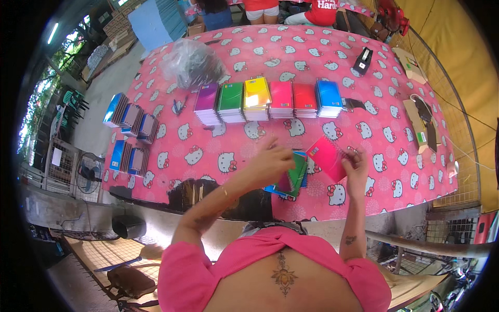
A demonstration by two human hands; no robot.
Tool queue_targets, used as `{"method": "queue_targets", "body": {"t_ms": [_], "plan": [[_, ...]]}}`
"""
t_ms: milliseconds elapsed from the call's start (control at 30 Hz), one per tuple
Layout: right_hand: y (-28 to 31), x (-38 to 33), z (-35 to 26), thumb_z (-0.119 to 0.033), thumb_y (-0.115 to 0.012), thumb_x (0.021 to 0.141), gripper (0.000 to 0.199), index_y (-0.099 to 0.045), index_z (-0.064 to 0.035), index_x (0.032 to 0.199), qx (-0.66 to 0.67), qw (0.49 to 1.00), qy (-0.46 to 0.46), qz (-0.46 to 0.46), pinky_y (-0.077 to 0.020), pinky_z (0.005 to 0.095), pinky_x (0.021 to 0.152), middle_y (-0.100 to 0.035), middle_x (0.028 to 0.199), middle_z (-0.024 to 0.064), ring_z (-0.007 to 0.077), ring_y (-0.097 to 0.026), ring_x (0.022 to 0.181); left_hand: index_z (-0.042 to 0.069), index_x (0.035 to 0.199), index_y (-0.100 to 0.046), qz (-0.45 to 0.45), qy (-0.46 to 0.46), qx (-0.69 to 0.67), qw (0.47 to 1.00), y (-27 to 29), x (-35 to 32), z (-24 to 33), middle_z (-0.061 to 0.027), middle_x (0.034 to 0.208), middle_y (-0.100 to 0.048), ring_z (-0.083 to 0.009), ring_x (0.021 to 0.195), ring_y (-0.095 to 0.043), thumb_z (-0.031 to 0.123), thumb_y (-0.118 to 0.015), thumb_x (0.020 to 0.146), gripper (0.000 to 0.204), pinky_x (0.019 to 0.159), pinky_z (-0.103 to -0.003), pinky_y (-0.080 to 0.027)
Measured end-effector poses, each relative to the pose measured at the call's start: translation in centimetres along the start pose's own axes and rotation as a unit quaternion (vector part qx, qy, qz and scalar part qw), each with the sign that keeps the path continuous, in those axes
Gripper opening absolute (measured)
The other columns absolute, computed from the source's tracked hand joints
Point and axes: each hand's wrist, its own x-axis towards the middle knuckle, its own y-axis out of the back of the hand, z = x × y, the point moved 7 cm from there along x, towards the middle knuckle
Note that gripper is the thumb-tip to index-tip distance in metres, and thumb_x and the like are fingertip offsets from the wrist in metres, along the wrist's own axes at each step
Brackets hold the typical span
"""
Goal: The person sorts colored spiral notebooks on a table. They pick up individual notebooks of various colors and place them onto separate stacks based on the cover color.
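Note:
A pink spiral notebook point(330, 159) is tilted in my right hand point(355, 169), thumb and fingers closed on its right edge. To its left, a small overlapping pile lies near the table's front edge. A green notebook point(297, 176) is on top, with blue edges and a purple patch showing around it. My left hand point(273, 165) is over the pile's left side, one finger raised and the others bent; blur hides whether it grips anything. Beyond my hands runs a row of notebook stacks: purple point(206, 99), green point(231, 97), yellow point(257, 93), pink point(281, 96), red point(305, 98) and blue point(329, 94).
More notebook stacks point(130, 120) stand at the table's left. A clear plastic bag point(192, 63) with dark contents lies behind the row. A black stapler point(363, 61) is at the far right, and open cardboard boxes point(420, 125) lie along the right edge. People point(260, 6) sit beyond the table.

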Motion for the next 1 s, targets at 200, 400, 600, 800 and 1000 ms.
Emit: {"method": "queue_targets", "body": {"t_ms": [200, 400, 600, 800, 1000], "plan": [[0.5, 0.1, -2.2, 0.010, -0.066, 0.081, 0.057, -0.050, -0.0044, 0.133, -0.035, 0.998, 0.045, 0.002, -0.0501, 0.0268, 0.084, -0.064, 0.106, 0.0082, 0.0135, -0.061, 0.095, 0.017, 0.110, -0.063, -0.096, -0.227, 0.190, 0.950, -11.9, 0.9, 0.7, -0.0094, 0.125, -0.056, -0.0278, 0.132, -0.044, 0.013, -0.057, 0.084, 0.027, 0.114, -0.066, -0.017], [1.9, -1.0, -1.9, 0.008, -0.073, 0.080, 0.057, -0.052, -0.0046, 0.131, -0.061, 0.998, 0.023, -0.007, -0.0521, 0.0266, 0.081, -0.066, 0.102, 0.0089, 0.0135, -0.063, 0.093, 0.010, 0.117, -0.056, 0.026, -0.128, 0.079, 0.988, -11.1, -0.1, -0.5, -0.0183, 0.137, -0.047, -0.0370, 0.134, -0.042, 0.005, -0.057, 0.083, 0.034, 0.113, -0.056, -0.030], [-2.0, 1.5, -4.4, 0.006, -0.074, 0.080, 0.055, -0.055, -0.0059, 0.129, -0.082, 0.992, 0.029, -0.088, -0.0535, 0.0273, 0.077, -0.069, 0.096, 0.0084, 0.0148, -0.066, 0.088, 0.000, 0.112, -0.053, 0.312, 0.023, -0.052, 0.948, -1.3, -0.9, 3.0, -0.0202, 0.130, -0.048, -0.0390, 0.115, -0.051, 0.003, -0.072, 0.071, 0.046, 0.096, -0.052, -0.042], [-9.7, 2.8, -6.7, 0.004, -0.073, 0.080, 0.055, -0.055, -0.0070, 0.130, -0.182, 0.922, 0.036, -0.341, -0.0523, 0.0271, 0.077, -0.071, 0.096, 0.0097, 0.0133, -0.067, 0.087, 0.000, 0.125, -0.045, 0.233, 0.047, 0.047, 0.970, 3.8, -2.0, 5.2, -0.0221, 0.129, -0.050, -0.0347, 0.117, -0.053, 0.011, -0.070, 0.082, 0.051, 0.099, -0.045, -0.042], [-16.6, 3.1, -5.2, -0.006, -0.074, 0.080, 0.054, -0.055, -0.0065, 0.130, -0.207, 0.805, 0.005, -0.556, -0.0516, 0.0339, 0.083, -0.071, 0.103, 0.0116, 0.0188, -0.068, 0.089, 0.007, 0.131, -0.045, 0.009, 0.199, -0.509, 0.838, -3.8, -4.4, -1.5, -0.0156, 0.121, -0.055, -0.0222, 0.107, -0.058, 0.023, -0.068, 0.092, 0.049, 0.090, -0.039, -0.048]]}}
